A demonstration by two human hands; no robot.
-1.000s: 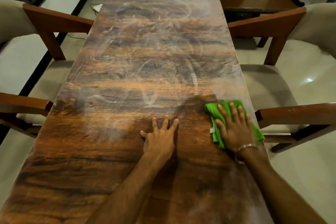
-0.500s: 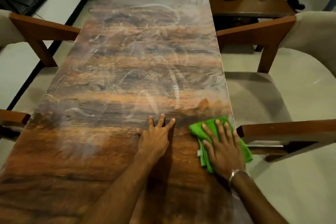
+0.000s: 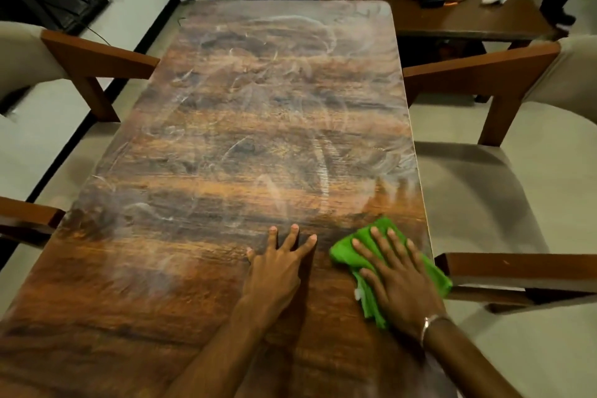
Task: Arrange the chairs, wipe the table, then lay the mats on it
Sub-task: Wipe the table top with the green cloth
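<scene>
Streaked table [image 3: 242,126]; left grip [image 3: 274,278] released, flat; right grip [image 3: 400,284] released, flat on cloth [image 3: 344,251]

One wide-angle camera, worn on the head, looks forward and steeply down the length of the wooden table [image 3: 258,139] from its near short end. The left hand [image 3: 274,275] and right hand [image 3: 400,281] lie close under the lens, forearms entering from the bottom edge. The left armchair [image 3: 97,58] and right armchair [image 3: 484,71] curve outward at the frame's sides, and a side table [image 3: 452,19] by the far wall fills the upper right.
</scene>
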